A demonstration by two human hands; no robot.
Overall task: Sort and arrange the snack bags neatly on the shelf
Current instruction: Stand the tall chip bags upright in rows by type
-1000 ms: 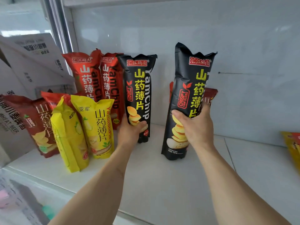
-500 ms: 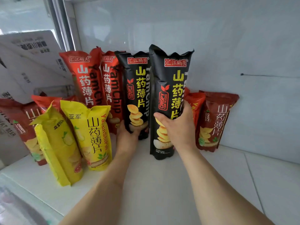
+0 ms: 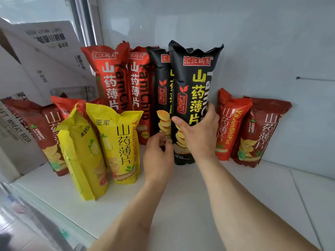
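My right hand (image 3: 198, 136) grips a tall black yam-chip bag (image 3: 194, 84), upright on the white shelf (image 3: 181, 205). It stands pressed against a second tall black bag (image 3: 160, 91) on its left, whose lower front my left hand (image 3: 157, 156) holds. Two tall red bags (image 3: 108, 78) (image 3: 138, 82) stand left of those against the back wall. In front at the left are two short yellow bags (image 3: 81, 156) (image 3: 121, 147), with a dark red bag (image 3: 43, 129) and a red bag (image 3: 65, 105) behind them. To the right lean a short red bag (image 3: 229, 125) and a dark red bag (image 3: 261, 131).
A cardboard beer carton (image 3: 16, 105) and a tilted white box (image 3: 45, 51) stand at the shelf's left end. The pale back wall (image 3: 253, 42) closes the shelf behind the bags. The shelf's front edge runs diagonally at the lower left.
My right hand has carried its black bag left until it stands against the other black bag. My left hand has slid lower on that bag. The view has moved closer.
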